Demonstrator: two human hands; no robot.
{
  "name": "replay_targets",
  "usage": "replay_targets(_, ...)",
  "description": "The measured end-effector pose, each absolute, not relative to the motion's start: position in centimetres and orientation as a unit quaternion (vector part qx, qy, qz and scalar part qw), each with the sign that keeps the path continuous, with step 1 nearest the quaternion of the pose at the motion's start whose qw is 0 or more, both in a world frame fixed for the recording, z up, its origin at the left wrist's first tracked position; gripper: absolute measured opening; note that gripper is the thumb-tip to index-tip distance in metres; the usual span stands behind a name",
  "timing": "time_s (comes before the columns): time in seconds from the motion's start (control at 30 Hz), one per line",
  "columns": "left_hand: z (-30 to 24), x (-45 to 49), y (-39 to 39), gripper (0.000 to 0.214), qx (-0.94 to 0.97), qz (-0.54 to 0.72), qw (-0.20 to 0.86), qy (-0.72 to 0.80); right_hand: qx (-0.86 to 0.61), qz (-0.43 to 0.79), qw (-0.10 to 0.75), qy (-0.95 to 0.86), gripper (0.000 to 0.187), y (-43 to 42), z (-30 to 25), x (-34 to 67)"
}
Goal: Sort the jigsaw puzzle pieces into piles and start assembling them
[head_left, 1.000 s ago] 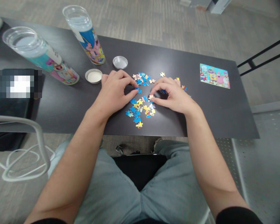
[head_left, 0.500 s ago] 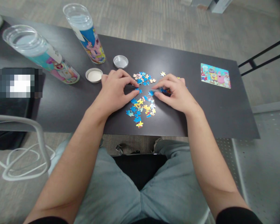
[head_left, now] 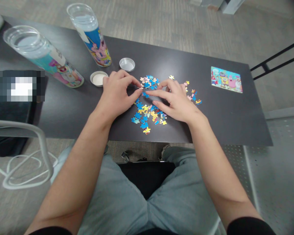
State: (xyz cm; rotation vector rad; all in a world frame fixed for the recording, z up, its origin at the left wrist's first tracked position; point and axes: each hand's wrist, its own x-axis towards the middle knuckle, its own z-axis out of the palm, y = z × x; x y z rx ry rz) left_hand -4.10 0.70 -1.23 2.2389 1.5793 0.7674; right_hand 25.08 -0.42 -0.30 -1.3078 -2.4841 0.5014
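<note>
Several loose, bright puzzle pieces (head_left: 149, 112) lie scattered in the middle of a dark table (head_left: 71, 107). My left hand (head_left: 116, 94) rests beside them with thumb and forefinger pinched around a small blue piece (head_left: 144, 94). My right hand (head_left: 177, 101) lies over the pieces with its fingers stretched out flat, the forefinger tip touching that same blue piece. A smaller cluster of pieces (head_left: 193, 94) shows just right of my right hand, and another group (head_left: 149, 81) lies beyond the fingertips.
Two clear printed tubes stand at the back left, a near one (head_left: 42, 57) and a far one (head_left: 90, 36). Two round lids (head_left: 98, 78) (head_left: 126, 64) lie near them. A finished small puzzle picture (head_left: 226, 79) lies at the right. A chair frame (head_left: 36, 137) stands at the left.
My right hand has opened out and slid left across the pieces toward my left hand, uncovering the small cluster on its right. My left hand has stayed almost still.
</note>
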Motion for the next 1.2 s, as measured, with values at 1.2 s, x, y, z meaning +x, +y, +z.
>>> replay_targets(1.2, -1.8, -4.0, 0.9, 0.019, 0.776, 0.258, 0.152, 0.555, -0.484, 0.128, 0.137, -0.855, 0.075, 0.8, -0.9, 28.2)
